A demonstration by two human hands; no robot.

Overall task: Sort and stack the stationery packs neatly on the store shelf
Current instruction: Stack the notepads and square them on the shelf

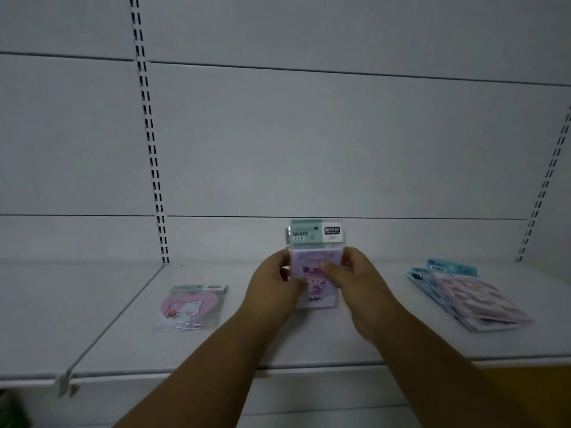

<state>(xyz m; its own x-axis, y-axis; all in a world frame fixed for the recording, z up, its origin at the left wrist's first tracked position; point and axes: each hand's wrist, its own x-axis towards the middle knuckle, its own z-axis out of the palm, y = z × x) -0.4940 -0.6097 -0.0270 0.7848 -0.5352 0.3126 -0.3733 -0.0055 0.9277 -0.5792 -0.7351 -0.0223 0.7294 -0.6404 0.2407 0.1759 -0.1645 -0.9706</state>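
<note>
Head camera view, looking forward and down at a white store shelf [309, 344]. The fingers [332, 268] of the right hand [358, 282] press on the front and right edge of a small stationery pack [315, 264], while the left hand [275, 285] closes its fingers round the pack's left edge; both hands are clenched on it and hold it upright just above the shelf, near the middle. The pack is a clear sleeve showing a lilac card with a cartoon girl in a purple dress. Its green header card [315, 231] reads "GRACE" in dark letters, with a fainter word above that is too blurred to read, and a black logo box on a white patch at the right; the small characters there cannot be made out.

To the left, well apart from the hands, a heart pack [191, 307] lies flat on the shelf: a pink heart with a white bear, under a green header whose writing is unreadable. To the right, also well apart, a loose pile of packs [469, 296] lies fanned at an angle, pink on top, blue beneath, with a barcode on a blue header.

Bare shelf surface lies between the hands and both groups, and along the front edge [309, 364], which carries a grey rail. A seam divides this shelf from the next bay on the left. Behind, a plain white back panel [309, 143] rises, with slotted uprights [148, 125] at left and right.
</note>
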